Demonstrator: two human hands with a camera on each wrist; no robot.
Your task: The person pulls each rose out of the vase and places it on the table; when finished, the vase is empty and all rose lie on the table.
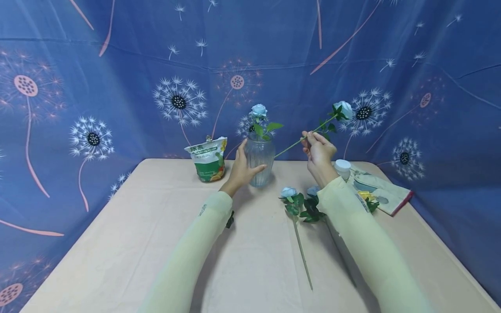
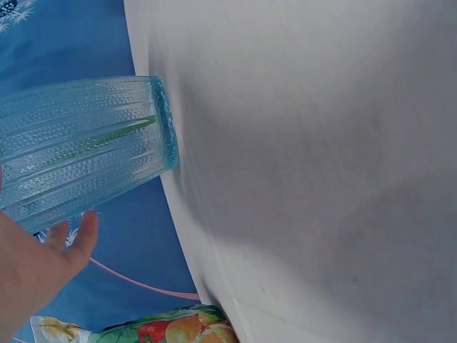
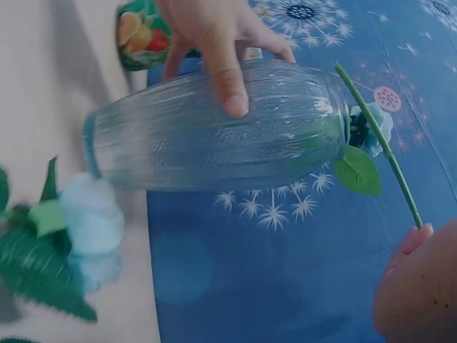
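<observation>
A clear ribbed glass vase [image 1: 260, 163] stands upright on the table, with one light blue rose [image 1: 258, 111] and its green leaves rising from the mouth. My left hand [image 1: 240, 170] holds the vase from the left, its thumb across the front. In my right hand [image 1: 322, 152] the fingers pinch the green stem of another light blue rose [image 1: 344, 109]. That rose is tilted, bloom up to the right and stem end down by the vase's right side. From the right wrist, the bare stem [image 3: 378, 132] crosses in front of the vase's mouth.
Two more light blue roses [image 1: 288, 192] lie in front on the table [image 1: 117, 243], one partly behind the right sleeve. Left of the vase stands a white and green bag [image 1: 209, 165]. At right are a white-lidded jar [image 1: 342, 166], a pale glove [image 1: 387, 191] and a yellow flower [image 1: 366, 196].
</observation>
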